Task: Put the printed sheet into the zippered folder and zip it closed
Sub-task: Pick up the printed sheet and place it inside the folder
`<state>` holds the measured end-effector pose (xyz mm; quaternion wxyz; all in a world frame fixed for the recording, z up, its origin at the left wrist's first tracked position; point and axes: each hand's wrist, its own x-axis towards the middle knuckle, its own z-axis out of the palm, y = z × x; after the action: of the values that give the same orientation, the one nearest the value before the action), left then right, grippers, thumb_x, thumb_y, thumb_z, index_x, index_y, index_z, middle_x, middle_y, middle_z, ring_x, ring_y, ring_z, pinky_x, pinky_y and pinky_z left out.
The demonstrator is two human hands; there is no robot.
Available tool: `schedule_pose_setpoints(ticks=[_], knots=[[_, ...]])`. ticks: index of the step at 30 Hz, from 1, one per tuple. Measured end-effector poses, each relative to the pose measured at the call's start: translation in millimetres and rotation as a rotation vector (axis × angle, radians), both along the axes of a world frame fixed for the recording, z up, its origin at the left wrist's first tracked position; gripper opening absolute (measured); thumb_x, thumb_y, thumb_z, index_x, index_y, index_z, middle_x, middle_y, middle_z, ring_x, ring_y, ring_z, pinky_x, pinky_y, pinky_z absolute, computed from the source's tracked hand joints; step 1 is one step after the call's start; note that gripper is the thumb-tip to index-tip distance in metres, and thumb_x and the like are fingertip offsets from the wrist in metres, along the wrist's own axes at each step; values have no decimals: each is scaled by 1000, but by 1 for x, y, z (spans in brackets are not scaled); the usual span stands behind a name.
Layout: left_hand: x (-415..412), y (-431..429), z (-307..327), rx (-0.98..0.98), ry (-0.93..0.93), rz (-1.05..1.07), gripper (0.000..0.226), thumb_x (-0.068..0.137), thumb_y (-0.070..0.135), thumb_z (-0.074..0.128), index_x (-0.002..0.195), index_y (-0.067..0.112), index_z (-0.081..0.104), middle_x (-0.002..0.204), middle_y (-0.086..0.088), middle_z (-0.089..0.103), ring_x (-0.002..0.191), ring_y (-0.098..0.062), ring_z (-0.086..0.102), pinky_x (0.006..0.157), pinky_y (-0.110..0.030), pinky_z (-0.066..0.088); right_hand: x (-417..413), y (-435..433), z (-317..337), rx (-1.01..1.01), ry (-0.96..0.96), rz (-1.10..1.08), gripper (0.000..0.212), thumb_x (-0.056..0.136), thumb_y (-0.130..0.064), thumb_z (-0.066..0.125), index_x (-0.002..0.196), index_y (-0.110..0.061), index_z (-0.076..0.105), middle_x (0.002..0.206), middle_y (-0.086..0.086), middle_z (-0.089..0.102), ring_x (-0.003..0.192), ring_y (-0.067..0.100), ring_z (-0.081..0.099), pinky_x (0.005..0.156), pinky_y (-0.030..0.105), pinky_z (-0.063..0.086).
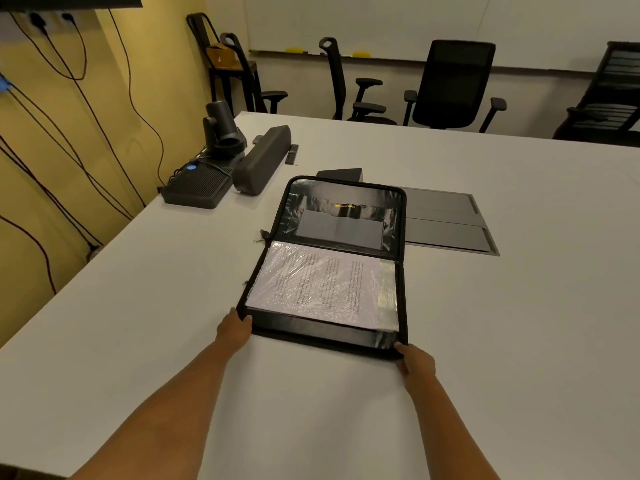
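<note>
A black zippered folder (341, 336) lies open on the white table, its lid (343, 211) folded back away from me. The printed sheet (322, 285) rests in the near half under a crinkled clear plastic sleeve, text facing up. My left hand (234, 329) grips the folder's near left corner. My right hand (414, 363) grips its near right corner. A zip pull (264, 234) hangs at the hinge on the left side.
A grey flush panel (450, 220) is set into the table (138, 306) right of the lid. A camera (221, 129), a speaker bar (261, 161) and a black box (197, 185) stand at the far left. Office chairs (450, 84) line the far edge.
</note>
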<state>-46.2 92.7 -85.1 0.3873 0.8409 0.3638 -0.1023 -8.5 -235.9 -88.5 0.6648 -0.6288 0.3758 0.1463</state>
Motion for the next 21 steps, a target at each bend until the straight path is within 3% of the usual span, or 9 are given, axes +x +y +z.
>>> schedule_pose_setpoints(ticks=[2, 5, 7, 9, 13, 18, 21], knots=[[8, 7, 0, -4, 7, 75, 53, 100, 29, 36, 141, -5, 32, 142, -27, 39, 130, -39, 41, 111, -42, 34, -1, 1, -1, 155, 15, -84, 22, 83, 3, 64, 105, 4, 61, 95, 14, 58, 82, 22, 55, 92, 29, 47], [15, 15, -1, -33, -4, 169, 48, 100, 30, 38, 123, -9, 53, 124, -30, 56, 114, -40, 54, 98, -39, 44, -6, 16, 6, 289, -29, -100, 34, 86, 0, 61, 120, 0, 55, 89, 9, 60, 80, 19, 57, 85, 24, 50], [17, 16, -1, -73, -59, 205, 42, 97, 27, 46, 113, -9, 60, 112, -29, 63, 106, -41, 60, 90, -38, 47, -8, 33, 14, 426, -70, -155, 41, 87, -1, 61, 126, -2, 50, 110, 15, 62, 101, 30, 61, 89, 33, 53], [15, 9, 3, -139, -151, 259, 34, 94, 23, 52, 106, -8, 60, 106, -28, 65, 96, -40, 63, 84, -38, 49, -6, 51, 21, 506, -121, -165, 46, 87, 1, 59, 131, -3, 47, 127, 19, 56, 118, 35, 54, 101, 43, 45], [-8, -32, 10, -162, -257, 272, 31, 91, 39, 51, 90, 8, 53, 95, -12, 62, 77, -24, 55, 67, -30, 43, -10, 93, 32, 534, -130, -39, 48, 86, 1, 61, 131, -1, 46, 130, 22, 54, 113, 33, 56, 98, 42, 46], [-39, -98, 5, -68, -275, 222, 41, 96, 48, 35, 93, 15, 59, 93, -8, 66, 86, -29, 61, 72, -32, 44, -17, 125, 32, 475, -110, -78, 47, 83, 10, 59, 128, 4, 44, 127, 25, 54, 115, 40, 54, 91, 46, 49], [-46, -95, 12, 40, -258, 178, 58, 96, 54, 25, 79, 15, 64, 80, -5, 68, 76, -24, 62, 67, -29, 46, -18, 107, 32, 433, -140, -35, 53, 82, 13, 57, 131, 0, 43, 127, 22, 55, 111, 38, 55, 90, 47, 50]])
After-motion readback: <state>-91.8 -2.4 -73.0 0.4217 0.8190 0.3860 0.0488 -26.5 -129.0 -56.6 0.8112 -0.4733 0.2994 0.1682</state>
